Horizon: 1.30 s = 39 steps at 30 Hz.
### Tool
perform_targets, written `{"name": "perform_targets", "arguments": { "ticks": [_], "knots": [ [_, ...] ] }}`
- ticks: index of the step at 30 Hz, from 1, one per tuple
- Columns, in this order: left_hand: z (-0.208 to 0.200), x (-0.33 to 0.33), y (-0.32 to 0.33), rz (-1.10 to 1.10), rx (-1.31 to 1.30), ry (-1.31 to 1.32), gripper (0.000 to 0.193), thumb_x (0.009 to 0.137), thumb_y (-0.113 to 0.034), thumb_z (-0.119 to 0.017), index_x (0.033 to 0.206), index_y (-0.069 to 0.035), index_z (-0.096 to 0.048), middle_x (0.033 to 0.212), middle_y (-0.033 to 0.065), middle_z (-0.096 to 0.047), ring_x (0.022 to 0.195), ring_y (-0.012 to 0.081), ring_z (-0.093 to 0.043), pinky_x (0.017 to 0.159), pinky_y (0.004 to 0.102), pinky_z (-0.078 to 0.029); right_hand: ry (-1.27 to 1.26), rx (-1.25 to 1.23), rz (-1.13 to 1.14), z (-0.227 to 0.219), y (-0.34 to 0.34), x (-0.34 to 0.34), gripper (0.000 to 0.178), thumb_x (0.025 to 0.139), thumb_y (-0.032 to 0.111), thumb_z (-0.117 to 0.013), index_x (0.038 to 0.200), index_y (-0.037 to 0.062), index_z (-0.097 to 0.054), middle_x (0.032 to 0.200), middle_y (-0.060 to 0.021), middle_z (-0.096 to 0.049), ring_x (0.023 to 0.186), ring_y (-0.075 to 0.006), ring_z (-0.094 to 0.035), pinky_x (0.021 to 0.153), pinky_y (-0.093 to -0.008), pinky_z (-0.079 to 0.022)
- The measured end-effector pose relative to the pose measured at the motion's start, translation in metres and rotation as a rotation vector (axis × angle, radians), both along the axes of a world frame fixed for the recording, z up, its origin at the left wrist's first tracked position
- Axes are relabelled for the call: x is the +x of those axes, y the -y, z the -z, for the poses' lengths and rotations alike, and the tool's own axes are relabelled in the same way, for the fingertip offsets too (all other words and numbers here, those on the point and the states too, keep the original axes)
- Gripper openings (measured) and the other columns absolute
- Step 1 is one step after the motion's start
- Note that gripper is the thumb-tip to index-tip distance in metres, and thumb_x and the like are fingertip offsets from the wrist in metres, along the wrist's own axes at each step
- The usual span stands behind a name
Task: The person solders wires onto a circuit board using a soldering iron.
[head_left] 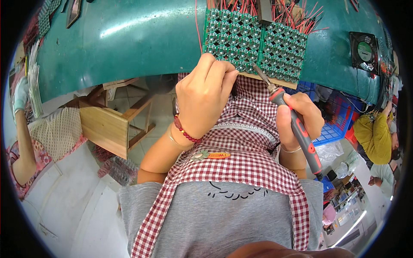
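Observation:
A panel of green circuit boards [232, 36], joined in rows, lies at the table's near edge on a thin wooden board [277, 81]. At its lower left edge my left hand [203, 86] is closed in a pinch; what sits between the fingertips is hidden. One red wire [197, 26] runs down beside the panel and disappears behind that hand. My right hand [301, 114] grips the grey and red handle of a soldering iron [297, 124]. The iron's tip points up and left, close to the panel's lower edge, right of my left fingertips.
Many red wires [312, 19] fan out past the panel's far side, where a dark bar [264, 12] rests over it. A black fan [365, 52] stands on the green table [142, 43] at right. Blue crates [333, 129], a wooden stool [105, 127] and other people surround the table.

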<state>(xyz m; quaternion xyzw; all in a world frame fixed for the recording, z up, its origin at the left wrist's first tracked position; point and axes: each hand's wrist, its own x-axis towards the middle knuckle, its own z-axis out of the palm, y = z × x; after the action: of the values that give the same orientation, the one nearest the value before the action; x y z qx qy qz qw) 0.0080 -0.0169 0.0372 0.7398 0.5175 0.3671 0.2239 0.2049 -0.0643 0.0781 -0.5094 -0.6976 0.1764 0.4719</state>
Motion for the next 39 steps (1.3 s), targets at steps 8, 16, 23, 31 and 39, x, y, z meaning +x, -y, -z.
{"name": "perform_targets", "arguments": {
  "ticks": [8, 16, 23, 31, 39],
  "knots": [
    [0.002, 0.005, -0.004, -0.017, 0.013, 0.009, 0.013, 0.078, -0.007, -0.076, 0.083, -0.008, -0.063, 0.078, 0.0056, -0.055, 0.061, 0.0227, -0.061, 0.051, 0.0343, -0.048, -0.002, -0.013, -0.032, 0.007, -0.007, -0.004, 0.024, 0.069, -0.005, -0.071, 0.092, -0.0029, -0.064, 0.066, -0.0141, -0.065, 0.052, -0.0232, -0.063, 0.048, -0.0307, -0.049],
    [0.001, 0.005, -0.005, 0.011, -0.006, -0.016, 0.013, 0.078, -0.007, -0.076, 0.082, -0.007, -0.063, 0.079, 0.0052, -0.055, 0.062, 0.0223, -0.062, 0.052, 0.0343, -0.049, 0.069, -0.015, -0.041, 0.005, -0.007, -0.005, 0.025, 0.068, -0.004, -0.071, 0.092, -0.0042, -0.064, 0.064, -0.0140, -0.063, 0.050, -0.0240, -0.062, 0.047, -0.0305, -0.048],
    [-0.001, 0.010, -0.008, 0.009, 0.009, 0.011, 0.014, 0.078, -0.003, -0.078, 0.081, -0.005, -0.064, 0.077, 0.0054, -0.059, 0.056, 0.0177, -0.059, 0.050, 0.0306, -0.045, 0.068, 0.022, -0.023, 0.007, -0.007, -0.004, 0.025, 0.067, -0.004, -0.070, 0.091, -0.0047, -0.064, 0.061, -0.0136, -0.061, 0.049, -0.0240, -0.061, 0.046, -0.0312, -0.049],
    [0.000, 0.011, -0.011, 0.032, -0.005, -0.018, 0.014, 0.078, -0.003, -0.077, 0.083, -0.005, -0.064, 0.080, 0.0065, -0.057, 0.059, 0.0206, -0.059, 0.051, 0.0316, -0.046, 0.076, 0.032, -0.041, 0.005, -0.010, -0.007, 0.024, 0.067, -0.005, -0.070, 0.091, -0.0053, -0.064, 0.061, -0.0136, -0.061, 0.048, -0.0238, -0.061, 0.045, -0.0308, -0.048],
    [-0.002, 0.009, -0.015, -0.027, 0.012, 0.067, 0.012, 0.080, 0.001, -0.072, 0.087, -0.002, -0.063, 0.087, 0.0100, -0.054, 0.068, 0.0237, -0.060, 0.057, 0.0346, -0.049, 0.027, 0.063, 0.003, 0.001, -0.013, -0.001, 0.021, 0.070, -0.004, -0.069, 0.091, -0.0049, -0.064, 0.062, -0.0143, -0.061, 0.049, -0.0233, -0.060, 0.046, -0.0310, -0.048]
  ]
}}
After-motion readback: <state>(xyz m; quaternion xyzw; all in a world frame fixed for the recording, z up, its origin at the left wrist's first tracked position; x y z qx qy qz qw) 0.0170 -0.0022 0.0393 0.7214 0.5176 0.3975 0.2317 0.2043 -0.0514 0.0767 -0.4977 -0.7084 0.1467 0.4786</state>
